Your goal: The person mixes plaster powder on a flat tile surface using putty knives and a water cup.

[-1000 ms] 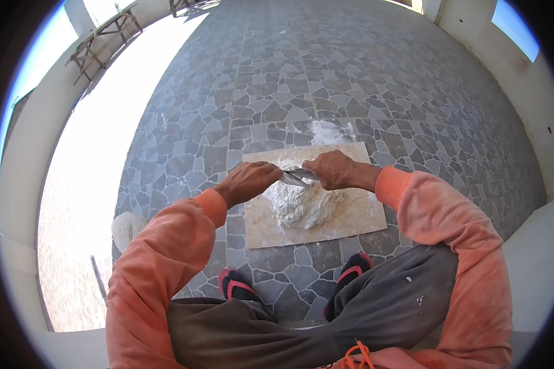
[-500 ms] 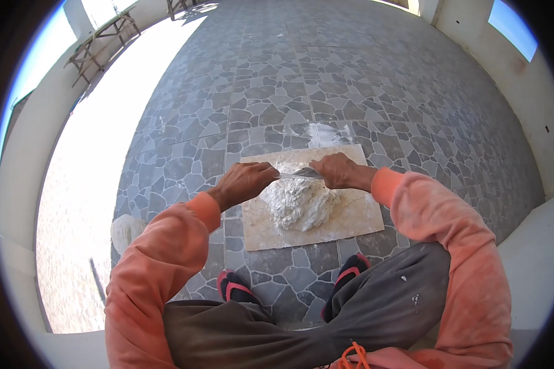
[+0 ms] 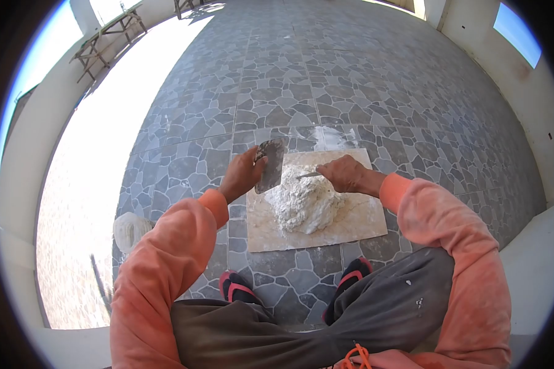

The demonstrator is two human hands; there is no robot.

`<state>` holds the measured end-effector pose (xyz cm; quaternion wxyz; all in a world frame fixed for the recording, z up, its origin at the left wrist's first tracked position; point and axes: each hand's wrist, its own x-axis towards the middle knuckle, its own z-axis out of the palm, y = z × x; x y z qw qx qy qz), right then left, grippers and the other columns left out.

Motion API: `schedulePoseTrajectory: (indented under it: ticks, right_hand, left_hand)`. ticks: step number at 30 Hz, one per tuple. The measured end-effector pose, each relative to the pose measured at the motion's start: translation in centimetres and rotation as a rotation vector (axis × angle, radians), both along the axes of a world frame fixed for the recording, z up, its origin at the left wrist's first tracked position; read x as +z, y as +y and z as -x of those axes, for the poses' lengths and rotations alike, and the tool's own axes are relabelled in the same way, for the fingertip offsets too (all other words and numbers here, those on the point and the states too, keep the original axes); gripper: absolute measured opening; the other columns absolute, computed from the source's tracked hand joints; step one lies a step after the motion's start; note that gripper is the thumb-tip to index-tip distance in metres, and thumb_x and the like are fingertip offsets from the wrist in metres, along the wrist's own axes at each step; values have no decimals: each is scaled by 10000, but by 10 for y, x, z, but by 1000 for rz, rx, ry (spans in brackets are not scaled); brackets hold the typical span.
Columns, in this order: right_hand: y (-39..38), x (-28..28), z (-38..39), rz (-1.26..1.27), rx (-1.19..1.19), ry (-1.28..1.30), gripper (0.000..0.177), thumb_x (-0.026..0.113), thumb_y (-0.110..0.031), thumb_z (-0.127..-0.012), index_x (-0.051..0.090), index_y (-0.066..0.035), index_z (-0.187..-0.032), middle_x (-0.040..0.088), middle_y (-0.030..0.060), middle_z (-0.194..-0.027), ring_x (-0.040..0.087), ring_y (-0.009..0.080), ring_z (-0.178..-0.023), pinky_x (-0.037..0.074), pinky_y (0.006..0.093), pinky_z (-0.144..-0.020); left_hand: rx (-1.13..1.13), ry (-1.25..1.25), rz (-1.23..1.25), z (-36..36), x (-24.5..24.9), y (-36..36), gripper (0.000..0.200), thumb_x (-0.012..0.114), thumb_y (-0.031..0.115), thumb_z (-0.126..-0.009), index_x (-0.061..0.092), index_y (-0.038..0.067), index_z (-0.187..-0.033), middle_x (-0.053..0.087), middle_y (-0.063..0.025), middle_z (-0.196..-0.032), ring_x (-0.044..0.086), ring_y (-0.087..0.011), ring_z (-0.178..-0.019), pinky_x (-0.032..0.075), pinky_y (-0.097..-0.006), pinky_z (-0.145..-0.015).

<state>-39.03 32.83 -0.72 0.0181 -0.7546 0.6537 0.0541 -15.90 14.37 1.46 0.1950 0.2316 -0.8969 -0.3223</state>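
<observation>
In the head view, my left hand (image 3: 242, 174) grips a dark, worn rectangular plate (image 3: 270, 166) by its left edge, tilted up so its broad face shows. My right hand (image 3: 346, 173) is closed round a putty knife (image 3: 309, 175), whose thin grey blade points left; its handle is hidden in my fist. Below both tools lies a heap of white, lumpy plaster-like paste (image 3: 305, 206). The heap sits on a beige board (image 3: 357, 224) on the floor. The two tools are apart from each other.
Grey stone-pattern tiles (image 3: 277, 92) cover the floor, with a white powder smear (image 3: 333, 136) beyond the board. A whitish bag-like bundle (image 3: 131, 232) lies to the left. My feet in sandals (image 3: 240, 288) are near the board's front edge. Wooden trestles (image 3: 92, 58) stand far left.
My left hand has turned the plate from edge-on to face-up view and moved slightly left. The putty knife in my right hand has come away from the plate.
</observation>
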Motion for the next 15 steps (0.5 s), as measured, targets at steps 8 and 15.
schedulePoseTrajectory:
  ticks: [8,15]
  right_hand:
    - [1,14,-1,-31,-166,-106,396,547,-76,-717,578,-3,-1105,650,209,-755,666,374,-724,520,457,-635]
    - [1,18,-4,40,-159,-156,381,548,-66,-697,563,29,-1066,639,206,-721,654,383,-686,516,456,-605]
  left_hand:
    - [-117,-178,191,-7,-1,-3,236,602,184,-907,624,26,-1081,679,-192,-866,649,-397,-787,493,-486,-704]
    - [-462,-124,526,-19,-14,-3,207,570,64,-887,646,110,-1074,685,-83,-1078,657,-311,-966,549,-407,-770]
